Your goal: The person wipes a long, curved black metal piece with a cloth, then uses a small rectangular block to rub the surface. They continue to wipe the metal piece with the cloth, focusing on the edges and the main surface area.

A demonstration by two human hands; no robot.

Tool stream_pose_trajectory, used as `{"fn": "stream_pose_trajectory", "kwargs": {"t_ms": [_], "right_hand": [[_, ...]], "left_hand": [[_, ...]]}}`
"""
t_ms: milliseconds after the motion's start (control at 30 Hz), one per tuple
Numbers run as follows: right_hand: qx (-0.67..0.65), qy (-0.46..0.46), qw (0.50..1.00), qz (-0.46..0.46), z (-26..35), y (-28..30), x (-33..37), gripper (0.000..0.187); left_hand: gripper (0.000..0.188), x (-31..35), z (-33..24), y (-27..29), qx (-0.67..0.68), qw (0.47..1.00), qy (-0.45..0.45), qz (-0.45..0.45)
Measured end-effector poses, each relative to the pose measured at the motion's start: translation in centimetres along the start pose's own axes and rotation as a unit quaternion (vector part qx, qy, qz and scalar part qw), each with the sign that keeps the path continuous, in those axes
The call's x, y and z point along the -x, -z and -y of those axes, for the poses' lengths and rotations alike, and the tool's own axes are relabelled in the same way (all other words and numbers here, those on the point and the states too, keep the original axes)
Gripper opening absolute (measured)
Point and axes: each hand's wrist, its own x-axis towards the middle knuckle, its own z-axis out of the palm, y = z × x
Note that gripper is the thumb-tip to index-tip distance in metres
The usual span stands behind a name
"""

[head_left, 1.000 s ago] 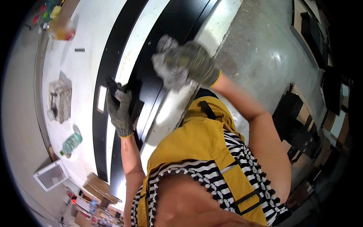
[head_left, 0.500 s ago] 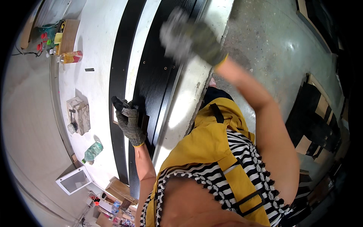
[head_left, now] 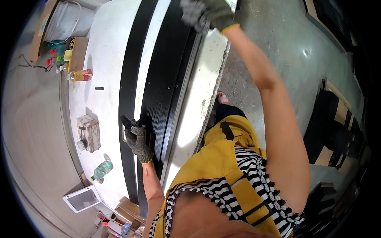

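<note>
My left hand (head_left: 139, 142), in a grey-brown knit glove with dark fingertips, rests across two black wood-grain boards that lie lengthwise on a white worktable. Its fingers are curled at the gap between the narrow board (head_left: 129, 85) and the wide board (head_left: 160, 79). A dark edge and a pale patch show beside the glove, but what it grips is mostly hidden. At the top edge, over the far part of the wide board, is my gloved right hand (head_left: 218, 15). It is closed on what looks like a crumpled grey rag (head_left: 194, 15), slightly blurred and partly cut off.
On the worktable (head_left: 109, 63) stand a marbled box (head_left: 88, 133), a green plastic bottle (head_left: 102, 170), an orange-labelled bottle (head_left: 81, 75) and a small black piece (head_left: 99, 88). A white-framed panel (head_left: 82, 198) is at lower left. Stacked black boards (head_left: 333, 119) lie on the floor at right.
My right hand has moved farther away along the wide board, toward the top edge, with the grey rag. My left hand stays at the same place on the boards. The whole view has shifted slightly.
</note>
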Motion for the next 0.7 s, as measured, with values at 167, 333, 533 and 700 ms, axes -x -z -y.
{"fn": "stream_pose_trajectory", "kwargs": {"t_ms": [167,333,533,700], "right_hand": [[0.760,0.164,0.628,-0.014,-0.2,-15.8,1.4,0.034],[0.805,0.079,0.567,0.155,-3.4,-27.0,6.2,0.055],[0.461,-0.047,0.884,-0.062,-2.7,-11.8,-0.6,0.034],[0.956,-0.068,0.278,0.059,8.2,-3.9,-9.1,0.057]], "left_hand": [[0.046,0.3,-0.3,0.6,0.001,1.000,0.025,-0.007],[0.049,0.2,-1.4,-0.3,0.049,0.999,-0.011,0.002],[0.052,0.2,-1.0,1.1,0.087,0.990,0.108,0.010],[0.058,0.3,-0.6,1.0,0.176,0.977,0.117,0.004]]}}
